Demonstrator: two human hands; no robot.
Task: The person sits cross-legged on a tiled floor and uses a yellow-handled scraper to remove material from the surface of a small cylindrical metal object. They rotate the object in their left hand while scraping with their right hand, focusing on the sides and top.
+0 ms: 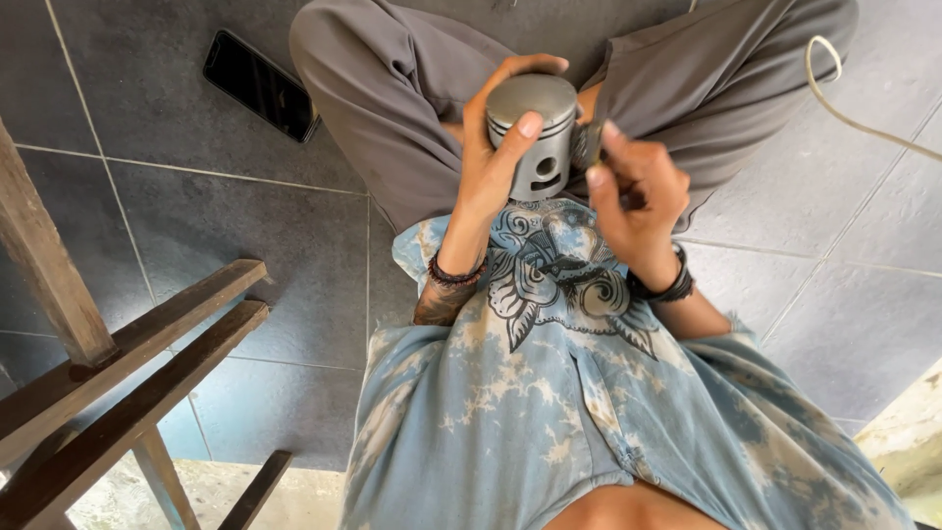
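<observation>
I sit cross-legged on a tiled floor and look down at my lap. My left hand (491, 162) is wrapped around a grey metal engine piston (538, 132), thumb across its ringed upper part; a round pin hole shows on its side. My right hand (636, 191) is pressed against the piston's right side and pinches a small dark metal piece (589, 145) between thumb and fingers. What that piece is I cannot tell. Both wrists wear dark bead bracelets.
A black phone (260, 85) lies on the grey floor tiles to the left of my knee. Brown wooden furniture legs (128, 363) stand at the lower left. A pale cord (854, 108) curls over the tiles at the upper right.
</observation>
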